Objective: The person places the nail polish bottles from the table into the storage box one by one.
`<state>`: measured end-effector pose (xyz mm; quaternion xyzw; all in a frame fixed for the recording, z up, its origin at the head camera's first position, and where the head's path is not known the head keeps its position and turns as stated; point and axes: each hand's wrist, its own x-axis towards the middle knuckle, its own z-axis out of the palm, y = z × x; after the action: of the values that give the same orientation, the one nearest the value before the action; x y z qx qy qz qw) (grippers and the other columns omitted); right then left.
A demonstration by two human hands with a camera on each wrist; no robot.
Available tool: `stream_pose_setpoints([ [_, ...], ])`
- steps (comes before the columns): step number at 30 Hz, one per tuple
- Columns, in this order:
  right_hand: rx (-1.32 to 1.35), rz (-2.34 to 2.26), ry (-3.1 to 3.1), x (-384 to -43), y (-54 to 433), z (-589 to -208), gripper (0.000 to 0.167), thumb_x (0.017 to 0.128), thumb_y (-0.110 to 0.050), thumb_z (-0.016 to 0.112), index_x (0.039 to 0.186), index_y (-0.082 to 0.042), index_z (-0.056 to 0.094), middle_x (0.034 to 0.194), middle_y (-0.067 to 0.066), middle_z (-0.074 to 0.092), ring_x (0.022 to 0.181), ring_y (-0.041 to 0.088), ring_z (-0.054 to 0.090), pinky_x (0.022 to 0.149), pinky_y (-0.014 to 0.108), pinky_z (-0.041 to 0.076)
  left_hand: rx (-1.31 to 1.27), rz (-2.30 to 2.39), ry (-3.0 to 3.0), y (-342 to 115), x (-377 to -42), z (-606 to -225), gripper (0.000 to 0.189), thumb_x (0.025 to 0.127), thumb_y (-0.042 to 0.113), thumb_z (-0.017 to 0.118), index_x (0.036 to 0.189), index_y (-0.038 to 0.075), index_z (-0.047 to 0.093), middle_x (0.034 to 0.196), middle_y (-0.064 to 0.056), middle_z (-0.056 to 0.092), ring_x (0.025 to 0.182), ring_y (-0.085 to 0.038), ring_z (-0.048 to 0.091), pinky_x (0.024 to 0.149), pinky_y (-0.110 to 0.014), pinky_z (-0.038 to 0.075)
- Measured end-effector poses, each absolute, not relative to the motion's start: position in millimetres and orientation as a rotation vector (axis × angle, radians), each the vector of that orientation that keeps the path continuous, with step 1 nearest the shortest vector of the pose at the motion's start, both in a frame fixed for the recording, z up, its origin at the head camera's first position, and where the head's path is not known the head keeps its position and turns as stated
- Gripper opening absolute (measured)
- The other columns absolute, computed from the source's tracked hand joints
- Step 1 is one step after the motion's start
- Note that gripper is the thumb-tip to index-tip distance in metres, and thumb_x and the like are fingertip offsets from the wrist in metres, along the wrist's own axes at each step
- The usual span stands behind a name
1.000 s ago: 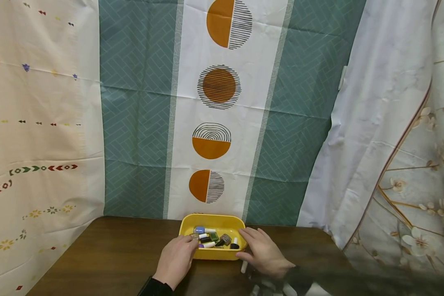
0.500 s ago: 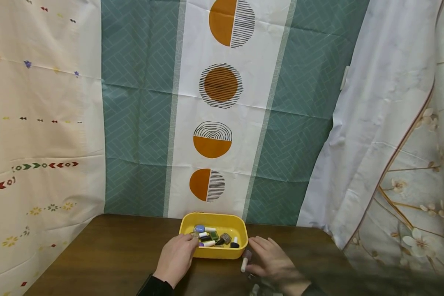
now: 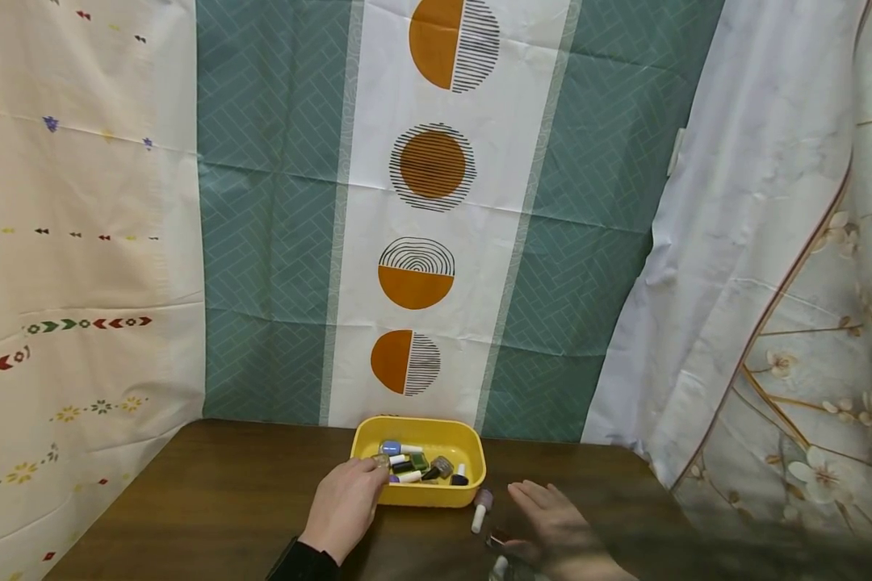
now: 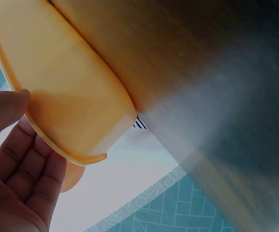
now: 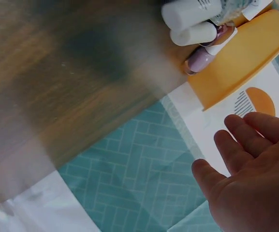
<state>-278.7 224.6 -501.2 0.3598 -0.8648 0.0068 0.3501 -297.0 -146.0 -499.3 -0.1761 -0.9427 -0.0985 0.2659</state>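
A yellow plastic tub (image 3: 425, 497) stands on the table, holding several nail polish bottles, among them a blue one (image 3: 390, 448) and a green one (image 3: 419, 461). My left hand (image 3: 345, 502) grips its left front rim; in the left wrist view the thumb (image 4: 8, 108) lies on the outer wall (image 4: 76, 77) and the fingers pass behind the rim. Right of the tub, my right hand (image 3: 552, 526) holds nothing, fingers extended and spread apart. Between that hand and the tub lies a mauve nail polish bottle (image 3: 484, 499) with a white cap, outside the tub.
More bottles lie in front of the right hand, one with a white cap (image 3: 500, 565), partly hidden by it. The brown wooden table (image 3: 211, 500) ends at a hanging cloth (image 3: 269, 242) behind the tub. Patterned curtains hang on both sides.
My right hand has let go of the tub's right side and moved right and toward me, uncovering the mauve bottle. The left hand keeps its hold on the rim.
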Motion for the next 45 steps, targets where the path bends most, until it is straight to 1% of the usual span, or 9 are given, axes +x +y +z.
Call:
stream_pose_setpoints([
  [4, 0.945, -0.010, -2.224, -283.3, 233.8, -508.7, 0.075, 0.079, -0.052, 0.095, 0.134, -0.006, 0.074, 0.132, 0.005, 0.074, 0.120, 0.026, 0.071, 0.101, 0.048, 0.057, -0.478, -0.259, -2.536, -146.8, -296.8, -499.6, 0.013, 0.090, 0.017, 0.092, 0.094, 0.020, 0.080, 0.093, 0.005, 0.073, 0.083, -0.016, 0.067, 0.082, -0.040, 0.062],
  [5, 0.955, -0.015, -2.219, -284.1, 236.6, -510.3, 0.074, 0.080, -0.052, 0.095, 0.134, -0.005, 0.074, 0.132, 0.005, 0.074, 0.119, 0.026, 0.071, 0.108, 0.044, 0.054, -0.480, -0.261, -2.535, -147.0, -296.4, -499.7, 0.013, 0.090, 0.017, 0.092, 0.094, 0.020, 0.080, 0.093, 0.005, 0.073, 0.083, -0.016, 0.067, 0.081, -0.040, 0.062],
  [8, 0.986, -0.025, -2.218, -284.8, 245.3, -514.3, 0.071, 0.088, -0.055, 0.089, 0.135, -0.004, 0.073, 0.132, 0.008, 0.075, 0.119, 0.028, 0.071, 0.126, 0.025, 0.030, -0.482, -0.269, -2.536, -147.3, -295.0, -499.7, 0.013, 0.090, 0.017, 0.092, 0.095, 0.020, 0.080, 0.093, 0.005, 0.073, 0.084, -0.017, 0.067, 0.082, -0.040, 0.063],
  [11, 0.994, 0.022, -2.295, -281.6, 252.9, -516.2, 0.067, 0.096, -0.053, 0.083, 0.140, -0.003, 0.071, 0.136, 0.010, 0.073, 0.123, 0.030, 0.069, 0.127, 0.017, 0.015, -0.477, -0.276, -2.544, -147.2, -295.1, -499.6, 0.014, 0.090, 0.017, 0.092, 0.096, 0.020, 0.080, 0.094, 0.005, 0.074, 0.084, -0.017, 0.067, 0.083, -0.041, 0.063],
  [17, 0.988, 0.039, -2.418, -274.1, 261.4, -516.1, 0.069, 0.099, -0.052, 0.079, 0.143, 0.000, 0.068, 0.139, 0.012, 0.071, 0.125, 0.033, 0.068, 0.104, 0.053, 0.055, -0.468, -0.284, -2.550, -146.9, -296.4, -499.2, 0.014, 0.090, 0.016, 0.093, 0.097, 0.020, 0.081, 0.095, 0.005, 0.074, 0.086, -0.017, 0.068, 0.086, -0.041, 0.063],
  [25, 0.958, 0.281, -2.831, -274.5, 268.2, -509.0, 0.076, 0.108, -0.055, 0.065, 0.152, 0.006, 0.058, 0.150, 0.022, 0.064, 0.137, 0.044, 0.061, 0.112, 0.067, 0.047, -0.472, -0.283, -2.547, -147.6, -294.8, -499.0, 0.013, 0.090, 0.016, 0.092, 0.095, 0.020, 0.081, 0.093, 0.005, 0.074, 0.084, -0.016, 0.067, 0.083, -0.040, 0.063],
  [31, 0.967, 0.380, -2.864, -279.8, 280.6, -520.0, 0.075, 0.106, -0.056, 0.068, 0.150, 0.004, 0.062, 0.147, 0.025, 0.067, 0.133, 0.049, 0.063, 0.106, 0.065, 0.053, -0.474, -0.283, -2.549, -147.8, -293.9, -497.7, 0.012, 0.091, 0.016, 0.091, 0.096, 0.019, 0.081, 0.093, 0.005, 0.074, 0.084, -0.016, 0.066, 0.083, -0.040, 0.062],
  [36, 1.026, 0.322, -2.653, -281.1, 288.3, -535.7, 0.069, 0.103, -0.053, 0.076, 0.144, 0.003, 0.068, 0.137, 0.022, 0.072, 0.122, 0.041, 0.070, 0.096, 0.054, 0.061, -0.474, -0.289, -2.547, -147.7, -293.5, -497.1, 0.012, 0.091, 0.016, 0.092, 0.097, 0.019, 0.082, 0.095, 0.005, 0.074, 0.084, -0.016, 0.066, 0.083, -0.040, 0.062],
  [45, 1.026, 0.336, -2.789, -291.4, 295.1, -544.5, 0.066, 0.105, -0.051, 0.074, 0.141, 0.004, 0.069, 0.134, 0.021, 0.073, 0.123, 0.034, 0.070, 0.096, 0.046, 0.061, -0.455, -0.280, -2.565, -146.8, -294.2, -496.5, 0.013, 0.090, 0.016, 0.092, 0.098, 0.019, 0.082, 0.096, 0.004, 0.075, 0.084, -0.016, 0.066, 0.084, -0.040, 0.063],
])
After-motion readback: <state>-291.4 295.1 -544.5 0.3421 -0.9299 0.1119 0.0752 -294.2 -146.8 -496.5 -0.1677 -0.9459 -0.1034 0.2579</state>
